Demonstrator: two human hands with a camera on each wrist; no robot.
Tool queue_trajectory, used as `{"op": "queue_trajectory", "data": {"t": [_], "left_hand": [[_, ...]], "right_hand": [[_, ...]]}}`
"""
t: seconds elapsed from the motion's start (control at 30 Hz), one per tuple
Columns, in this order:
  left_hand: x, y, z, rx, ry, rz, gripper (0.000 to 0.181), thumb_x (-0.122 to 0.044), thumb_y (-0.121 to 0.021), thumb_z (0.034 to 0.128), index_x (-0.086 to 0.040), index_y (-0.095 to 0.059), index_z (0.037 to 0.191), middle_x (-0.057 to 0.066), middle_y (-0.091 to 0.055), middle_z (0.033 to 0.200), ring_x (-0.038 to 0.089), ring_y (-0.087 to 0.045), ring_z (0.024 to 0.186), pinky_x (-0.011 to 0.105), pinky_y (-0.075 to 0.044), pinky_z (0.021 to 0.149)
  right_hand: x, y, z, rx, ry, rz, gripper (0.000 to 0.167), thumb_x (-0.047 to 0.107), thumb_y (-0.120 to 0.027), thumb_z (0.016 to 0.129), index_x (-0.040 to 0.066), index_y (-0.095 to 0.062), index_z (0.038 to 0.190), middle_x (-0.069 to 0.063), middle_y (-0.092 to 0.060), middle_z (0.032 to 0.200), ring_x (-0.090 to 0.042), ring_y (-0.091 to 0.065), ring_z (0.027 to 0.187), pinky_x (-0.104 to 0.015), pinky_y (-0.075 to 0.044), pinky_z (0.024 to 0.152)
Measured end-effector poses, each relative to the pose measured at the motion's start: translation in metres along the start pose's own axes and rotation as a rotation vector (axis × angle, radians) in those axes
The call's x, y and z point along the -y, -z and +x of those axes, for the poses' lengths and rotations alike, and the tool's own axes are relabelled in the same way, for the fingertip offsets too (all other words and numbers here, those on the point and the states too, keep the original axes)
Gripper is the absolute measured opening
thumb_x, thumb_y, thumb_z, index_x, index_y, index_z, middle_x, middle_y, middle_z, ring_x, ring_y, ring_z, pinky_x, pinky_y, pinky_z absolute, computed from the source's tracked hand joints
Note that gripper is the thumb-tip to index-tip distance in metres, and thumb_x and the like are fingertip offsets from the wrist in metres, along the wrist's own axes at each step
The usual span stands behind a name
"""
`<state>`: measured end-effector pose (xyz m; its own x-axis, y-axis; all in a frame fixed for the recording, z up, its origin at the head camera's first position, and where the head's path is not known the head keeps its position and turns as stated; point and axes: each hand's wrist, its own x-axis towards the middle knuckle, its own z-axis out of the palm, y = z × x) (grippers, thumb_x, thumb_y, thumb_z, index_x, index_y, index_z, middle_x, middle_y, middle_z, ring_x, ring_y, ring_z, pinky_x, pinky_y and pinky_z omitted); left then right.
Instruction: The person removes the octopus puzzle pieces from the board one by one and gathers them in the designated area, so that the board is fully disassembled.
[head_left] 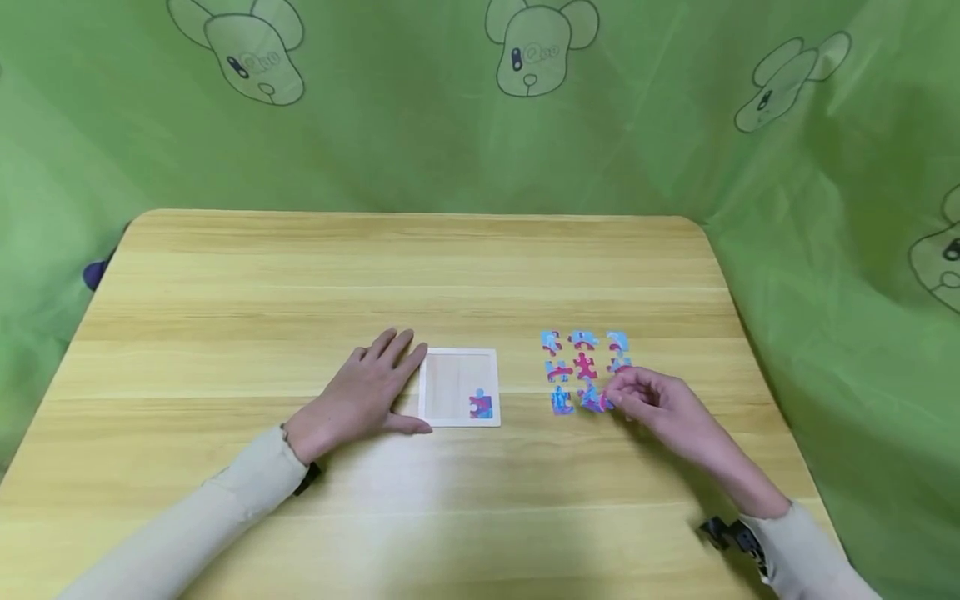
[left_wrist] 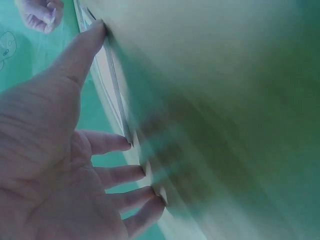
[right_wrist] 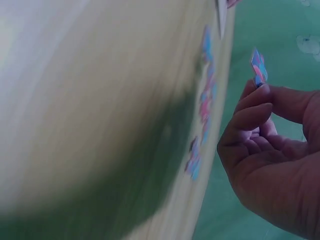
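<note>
A jigsaw puzzle piece (right_wrist: 258, 66) in blue, pink and purple is pinched between the thumb and forefinger of my right hand (head_left: 660, 408), raised above the table. Below and beside that hand lie several loose puzzle pieces (head_left: 585, 365), arranged roughly in rows. My left hand (head_left: 358, 395) rests spread at the left edge of a square puzzle tray (head_left: 459, 422) with a white border. Its thumb and forefinger touch that border. One pink and blue puzzle piece (head_left: 482, 407) sits inside the tray's lower right corner.
The light wooden table (head_left: 360, 275) has rounded far corners. Green fabric (head_left: 420, 125) with mouse-head drawings hangs behind it and along both sides. A small dark purple object (head_left: 94, 275) shows beyond the table's left edge.
</note>
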<state>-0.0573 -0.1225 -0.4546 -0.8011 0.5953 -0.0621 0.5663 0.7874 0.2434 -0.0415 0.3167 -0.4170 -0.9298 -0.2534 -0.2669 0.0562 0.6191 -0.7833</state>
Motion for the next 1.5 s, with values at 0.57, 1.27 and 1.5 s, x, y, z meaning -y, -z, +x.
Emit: {"op": "queue_trajectory", "data": {"t": [0.57, 1.27, 1.5], "left_hand": [[0.000, -0.002, 0.000, -0.028, -0.013, 0.042, 0.116, -0.078, -0.076, 0.0871, 0.001, -0.041, 0.165, 0.031, -0.039, 0.167, 0.052, -0.037, 0.153, 0.064, -0.049, 0.107], [0.000, -0.005, -0.001, -0.020, -0.002, 0.015, 0.116, -0.076, -0.076, 0.0886, 0.002, -0.040, 0.166, 0.031, -0.035, 0.168, 0.052, -0.033, 0.155, 0.064, -0.046, 0.110], [0.000, -0.007, -0.001, -0.039, -0.011, 0.019, 0.115, -0.076, -0.076, 0.0883, 0.002, -0.041, 0.165, 0.032, -0.037, 0.167, 0.053, -0.035, 0.153, 0.065, -0.048, 0.108]], "right_hand": [[-0.010, 0.009, 0.026, 0.097, 0.041, -0.185, 0.009, 0.011, -0.068, 0.109, 0.004, -0.074, 0.111, -0.005, -0.067, 0.096, -0.022, -0.058, 0.088, -0.027, -0.052, 0.075], [-0.016, -0.010, 0.011, -0.045, 0.266, -0.488, 0.025, 0.006, -0.083, 0.098, 0.008, -0.076, 0.122, 0.000, -0.061, 0.098, -0.018, -0.055, 0.087, -0.032, -0.050, 0.071], [-0.014, -0.008, 0.010, -0.033, 0.253, -0.486, 0.025, 0.008, -0.082, 0.099, 0.009, -0.074, 0.123, 0.001, -0.060, 0.098, -0.018, -0.055, 0.086, -0.032, -0.050, 0.071]]}}
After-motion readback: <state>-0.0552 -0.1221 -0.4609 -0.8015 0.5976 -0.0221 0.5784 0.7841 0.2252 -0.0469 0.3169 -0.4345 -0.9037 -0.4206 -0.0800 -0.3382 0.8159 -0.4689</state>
